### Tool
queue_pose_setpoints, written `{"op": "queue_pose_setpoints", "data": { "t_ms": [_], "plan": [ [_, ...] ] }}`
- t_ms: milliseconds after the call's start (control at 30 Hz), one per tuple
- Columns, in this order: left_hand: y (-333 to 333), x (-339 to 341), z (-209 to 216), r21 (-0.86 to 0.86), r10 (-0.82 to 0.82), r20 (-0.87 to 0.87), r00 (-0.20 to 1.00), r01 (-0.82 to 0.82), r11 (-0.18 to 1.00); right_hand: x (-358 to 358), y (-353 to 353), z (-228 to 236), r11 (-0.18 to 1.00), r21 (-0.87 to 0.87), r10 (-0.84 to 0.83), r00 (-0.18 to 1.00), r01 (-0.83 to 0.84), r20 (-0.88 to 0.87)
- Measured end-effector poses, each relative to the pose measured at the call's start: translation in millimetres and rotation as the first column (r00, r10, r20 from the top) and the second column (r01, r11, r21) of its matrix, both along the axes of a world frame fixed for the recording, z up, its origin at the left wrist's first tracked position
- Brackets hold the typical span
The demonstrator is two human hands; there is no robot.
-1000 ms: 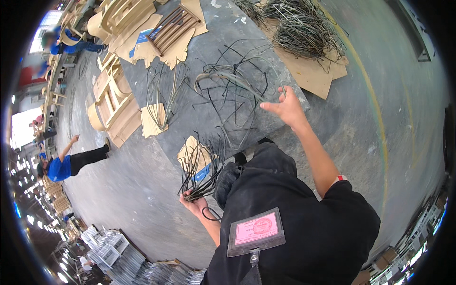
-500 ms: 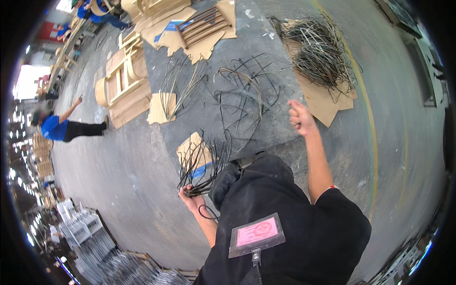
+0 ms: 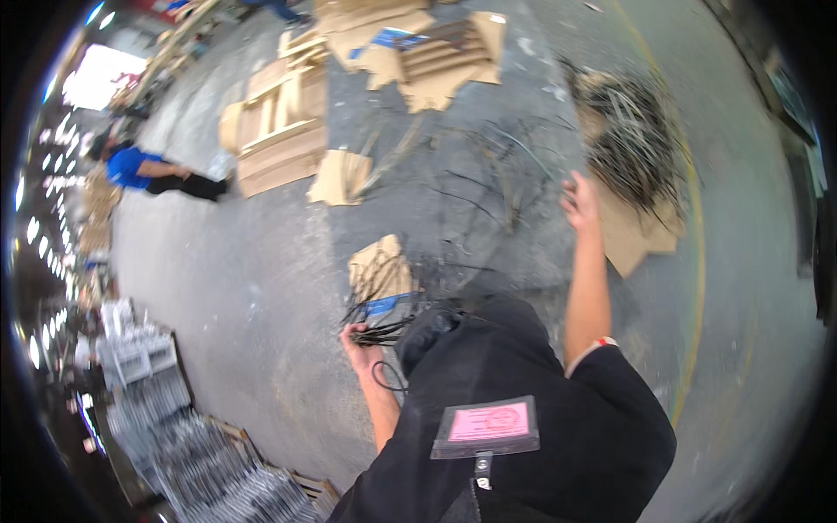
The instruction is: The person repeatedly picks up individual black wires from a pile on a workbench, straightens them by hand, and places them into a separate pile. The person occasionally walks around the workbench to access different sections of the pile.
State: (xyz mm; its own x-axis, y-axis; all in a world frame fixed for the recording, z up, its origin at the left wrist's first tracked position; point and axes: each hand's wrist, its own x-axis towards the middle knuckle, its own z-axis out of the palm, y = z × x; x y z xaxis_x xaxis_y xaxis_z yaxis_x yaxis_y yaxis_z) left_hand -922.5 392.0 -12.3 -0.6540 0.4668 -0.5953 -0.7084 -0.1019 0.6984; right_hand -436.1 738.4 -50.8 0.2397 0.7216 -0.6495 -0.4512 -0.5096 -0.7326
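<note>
Low at the left, my left hand (image 3: 359, 349) is closed round a bundle of thin dark wires (image 3: 384, 334). Their free ends fan out over a cardboard scrap (image 3: 380, 261). A dark loop (image 3: 387, 376) hangs by the left wrist. My right hand (image 3: 580, 205) is held out ahead with its fingers curled. One blue-grey wire (image 3: 527, 155) reaches to its fingertips; blur hides the exact grip. Loose bent wires (image 3: 475, 196) lie on the floor between the hands. Beyond my right hand, a big tangled wire heap (image 3: 635, 144) rests on cardboard (image 3: 629, 240).
Farther off lie pale wooden frames (image 3: 283, 113) on cardboard, and a brown slatted frame (image 3: 446, 50). A person in a blue shirt (image 3: 131, 167) stands at the left. Stacked grey metal parts (image 3: 192, 453) fill the lower left. A yellow floor line (image 3: 695, 261) runs along the right.
My view has swung, so the floor things sit farther right. A blue-grey wire now shows by my right fingertips. The left hand keeps its bundle. The person in blue has lowered an arm.
</note>
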Motion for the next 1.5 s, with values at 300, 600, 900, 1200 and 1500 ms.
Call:
{"op": "queue_pose_setpoints", "data": {
  "t_ms": [300,600,900,1200,1500],
  "plan": [
    [3,8,8,0.048,0.029,0.067,0.997,-0.032,0.998,30,-48,12,0.282,-0.345,0.406,-0.214,-0.895,0.888],
    [10,7,18,0.06,0.046,0.075,0.996,-0.051,0.997,70,2,58,0.637,-0.121,0.08,-0.091,-0.761,0.993],
    [7,5,14,0.061,0.033,0.107,0.994,-0.039,0.997,64,18,3,0.713,-0.185,0.69,0.629,-0.677,0.359],
    [2,10,8,0.054,0.04,0.087,0.995,-0.045,0.998,15,-29,35,0.931,-0.054,0.351,0.85,-0.36,0.393],
    [9,8,21,0.03,0.079,0.105,0.991,-0.082,0.996,-21,-27,-8,0.983,0.153,-0.032,0.727,-0.101,0.685]
  ]
}}
